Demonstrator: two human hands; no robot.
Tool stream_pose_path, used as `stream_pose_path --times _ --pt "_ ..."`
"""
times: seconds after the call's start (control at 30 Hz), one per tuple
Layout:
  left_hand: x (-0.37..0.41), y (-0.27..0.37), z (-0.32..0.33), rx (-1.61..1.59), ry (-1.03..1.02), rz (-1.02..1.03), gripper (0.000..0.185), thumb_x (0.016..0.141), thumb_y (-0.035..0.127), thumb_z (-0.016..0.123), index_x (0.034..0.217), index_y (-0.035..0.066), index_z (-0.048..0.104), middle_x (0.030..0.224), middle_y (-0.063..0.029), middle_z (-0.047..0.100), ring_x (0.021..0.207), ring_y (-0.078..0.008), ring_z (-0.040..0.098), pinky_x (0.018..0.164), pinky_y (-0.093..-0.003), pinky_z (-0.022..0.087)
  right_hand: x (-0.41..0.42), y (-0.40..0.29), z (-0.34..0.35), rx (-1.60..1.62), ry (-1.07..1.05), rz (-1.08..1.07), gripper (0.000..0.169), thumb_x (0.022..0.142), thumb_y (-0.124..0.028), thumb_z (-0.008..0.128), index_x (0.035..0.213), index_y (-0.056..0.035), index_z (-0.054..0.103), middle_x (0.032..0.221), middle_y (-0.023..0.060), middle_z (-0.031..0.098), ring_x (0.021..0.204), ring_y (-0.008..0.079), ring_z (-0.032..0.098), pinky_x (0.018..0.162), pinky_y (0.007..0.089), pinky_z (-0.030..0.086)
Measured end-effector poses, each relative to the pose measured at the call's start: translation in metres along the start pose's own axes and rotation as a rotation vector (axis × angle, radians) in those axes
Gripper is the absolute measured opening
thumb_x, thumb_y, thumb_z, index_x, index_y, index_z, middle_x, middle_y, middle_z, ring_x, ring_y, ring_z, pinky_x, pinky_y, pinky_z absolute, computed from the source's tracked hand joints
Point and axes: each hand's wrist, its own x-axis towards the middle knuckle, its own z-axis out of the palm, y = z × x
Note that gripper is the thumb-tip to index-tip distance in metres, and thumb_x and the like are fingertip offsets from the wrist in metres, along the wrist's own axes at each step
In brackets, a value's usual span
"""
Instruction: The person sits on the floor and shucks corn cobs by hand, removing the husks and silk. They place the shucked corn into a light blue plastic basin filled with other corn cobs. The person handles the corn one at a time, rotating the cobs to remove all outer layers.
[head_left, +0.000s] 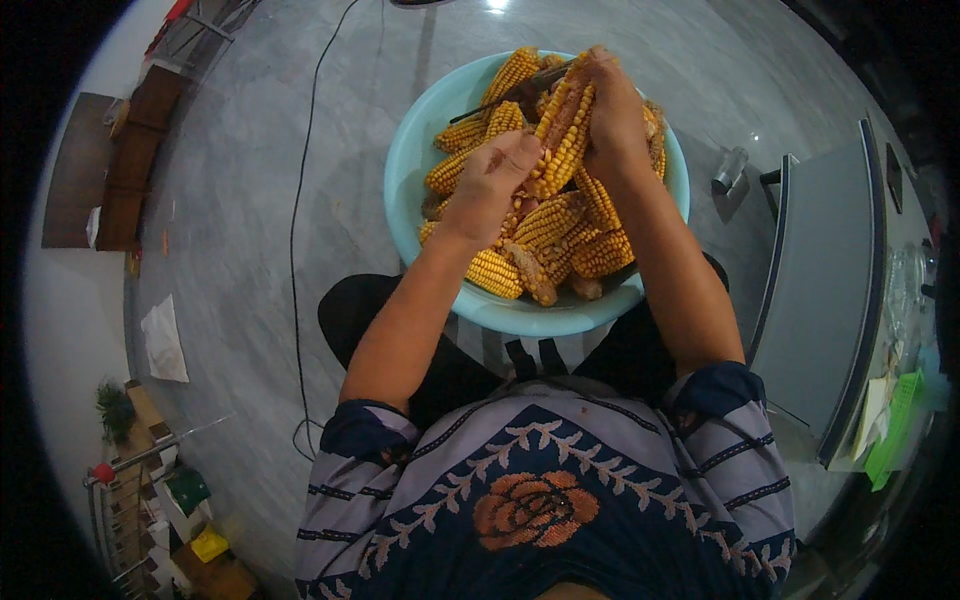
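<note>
Both hands are over a light blue plastic basin (409, 161) full of dried yellow corn cobs (551, 219) and loose kernels. A partly shelled ear of corn (564, 139) slants between the hands, with bare strips among its rows of kernels. My right hand (616, 112) grips its upper end. At its lower left side is my left hand (491, 180), thumb and fingers closed against the ear. Behind the ear lies a dark, narrow tool (517, 91) with a thin tip, its kind unclear. A mostly bare cob (532, 274) rests near the basin's front.
A black cable (301, 187) runs along the grey floor to the left. A clear cup or jar (729, 171) lies right of the basin, near a grey-panelled piece of furniture (817, 292). White paper (165, 341) and a metal rack (112, 487) are at the left.
</note>
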Motion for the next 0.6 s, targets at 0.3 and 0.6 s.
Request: stream_pose_path --times 0.3,0.6 --pt "0.005 -0.013 0.004 0.313 0.082 0.234 0.025 0.093 0.027 0.051 0.083 0.004 0.053 0.065 0.0025 0.048 0.054 -0.0037 0.046 0.046 -0.0207 0.041 -0.007 -0.002 0.006 -0.036 -0.039 -0.031 0.028 0.092 -0.034 0.048 0.095 -0.0068 0.052 0.081 0.0063 0.057 0.07 0.017 0.058 0.062 0.0326 0.051" --pt "0.005 -0.017 0.001 0.446 0.061 0.269 0.022 0.095 0.017 0.039 0.099 0.003 0.055 0.076 0.0029 0.053 0.061 -0.0023 0.047 0.051 -0.0184 0.043 -0.007 -0.001 0.005 -0.072 -0.058 -0.06 0.028 0.092 -0.035 0.05 0.093 -0.0071 0.052 0.079 0.0054 0.056 0.067 0.0159 0.058 0.06 0.0306 0.051"
